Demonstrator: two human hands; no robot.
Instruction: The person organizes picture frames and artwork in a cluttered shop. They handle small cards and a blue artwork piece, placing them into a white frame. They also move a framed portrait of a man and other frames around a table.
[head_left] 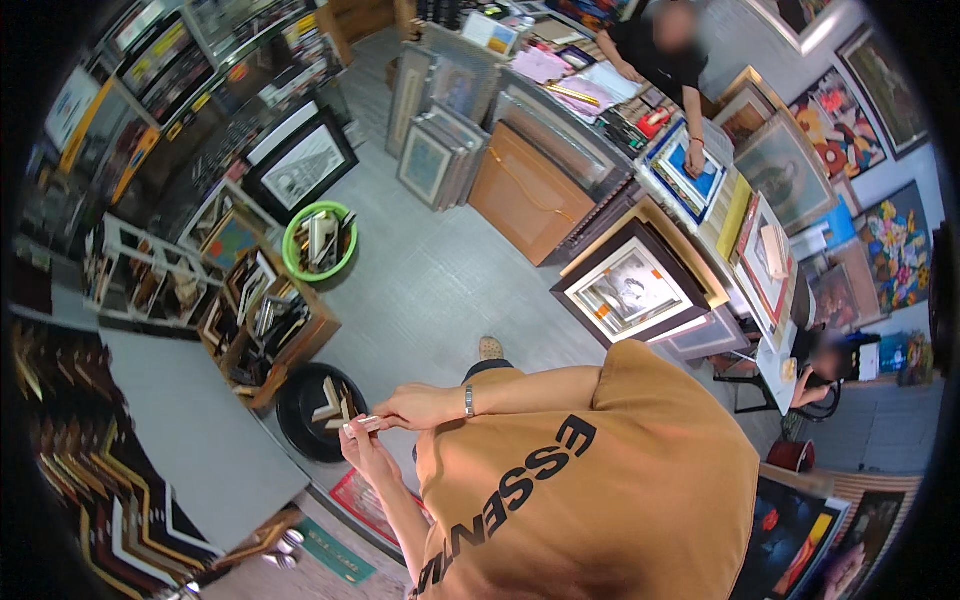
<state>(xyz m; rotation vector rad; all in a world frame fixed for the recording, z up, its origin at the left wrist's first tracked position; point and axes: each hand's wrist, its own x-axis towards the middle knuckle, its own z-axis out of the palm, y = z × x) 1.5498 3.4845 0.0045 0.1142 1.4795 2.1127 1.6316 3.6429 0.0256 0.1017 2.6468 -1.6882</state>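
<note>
My left hand [372, 460] is raised with its fingers closed around a small pale strip [362, 426], whose exact kind I cannot make out. From the other side my right hand [418, 406], with a metal watch [469, 401] at its wrist, reaches to the same strip with bent fingers that seem to pinch its end. Both hands are close to the rim of a round black basin [293, 432] on the floor. Light and brown picture-frame corner pieces [327, 402] lie in that basin, partly behind my fingers.
A cardboard box [312, 328] and a green tub [291, 262] hold frame offcuts. Frame corner samples [105, 480] hang at the left. Framed pictures [630, 285] lean against a worktable, where a person [665, 50] in black works; another person [825, 365] sits at the right.
</note>
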